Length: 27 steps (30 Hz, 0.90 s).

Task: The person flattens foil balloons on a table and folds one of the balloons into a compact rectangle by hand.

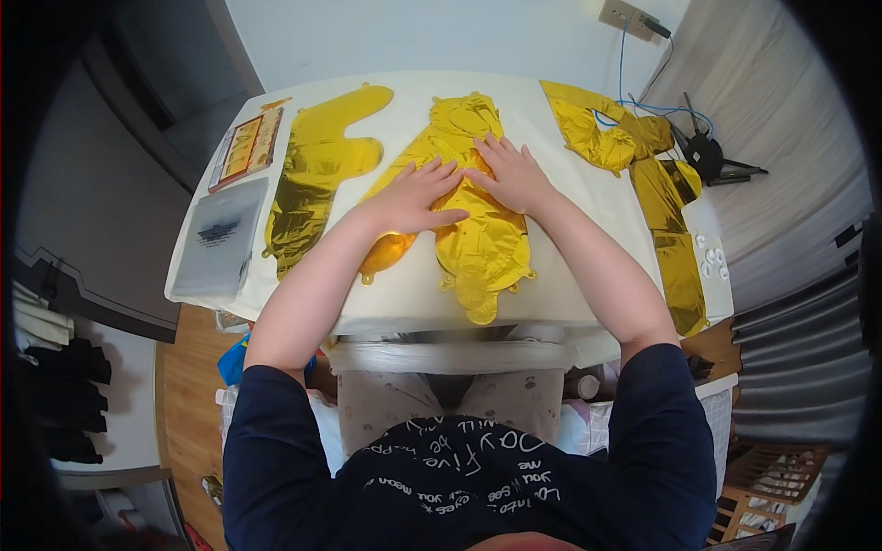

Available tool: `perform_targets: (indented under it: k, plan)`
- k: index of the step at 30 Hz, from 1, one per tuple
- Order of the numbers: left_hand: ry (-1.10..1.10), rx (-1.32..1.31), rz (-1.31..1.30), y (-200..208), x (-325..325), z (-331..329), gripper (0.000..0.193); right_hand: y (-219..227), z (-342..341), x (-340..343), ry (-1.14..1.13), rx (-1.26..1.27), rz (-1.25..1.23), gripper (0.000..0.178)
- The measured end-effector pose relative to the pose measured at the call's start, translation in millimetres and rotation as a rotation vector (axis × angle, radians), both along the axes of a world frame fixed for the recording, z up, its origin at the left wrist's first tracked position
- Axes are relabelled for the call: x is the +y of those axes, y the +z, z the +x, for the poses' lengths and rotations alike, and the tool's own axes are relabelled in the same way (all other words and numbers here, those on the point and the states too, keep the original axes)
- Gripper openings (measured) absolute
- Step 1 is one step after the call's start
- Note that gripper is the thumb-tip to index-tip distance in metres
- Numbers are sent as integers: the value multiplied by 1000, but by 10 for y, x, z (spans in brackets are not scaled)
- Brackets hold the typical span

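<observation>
Lying at the left end of the table covered with a white cloth (565,275) are a flat, clear-grey plastic pouch (220,253) with dark print and, just beyond it, a flat printed packet (246,149) in red, orange and yellow. Beside them stretches a flat gold foil balloon (308,184), long in the body, with two rounded arms branching to the right.

Next comes the person's left hand (418,197), palm down, fingers and thumb spread over a second, crinkled gold foil balloon (487,234) at the middle of the table, pinching nothing. A rounded, orange-tinted foil end (388,250) shows below the left wrist; the hand hides whether it joins that second balloon. The right hand (516,174) also lies palm down on the second balloon, fingers spread, its thumb reaching toward the left hand's fingertips. Small tabs stick out along the balloon's edges, and its rounded lower end points toward the person.

Farther right, well apart from the hands, more gold foil (675,266) runs down the table's right side in creased sections. Beside it are several small white rings or rolls (709,257) and a black device with stick antennas (706,154), near a thin blue cable (622,69).
</observation>
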State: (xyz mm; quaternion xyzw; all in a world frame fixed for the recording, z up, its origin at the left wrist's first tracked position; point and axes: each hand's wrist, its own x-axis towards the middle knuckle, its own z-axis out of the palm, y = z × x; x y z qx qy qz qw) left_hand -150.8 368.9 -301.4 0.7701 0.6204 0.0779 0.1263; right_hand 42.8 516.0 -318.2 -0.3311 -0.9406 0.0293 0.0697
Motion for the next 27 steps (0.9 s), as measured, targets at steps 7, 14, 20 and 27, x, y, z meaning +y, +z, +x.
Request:
perform_targets:
  k: [7,14,20,27]
  plan:
    - [-23,71,11,33,-12,5,96,45,9,-45,18,11,1,83]
    - [-34,70,29,21,-5,9,98,26,14,-69,29,11,32,82]
    - [-40,72,29,14,27,7,98,10,32,-30,49,21,28,82]
    - [-18,63,172,87,-92,31,91,15,25,-48,34,23,-11,82]
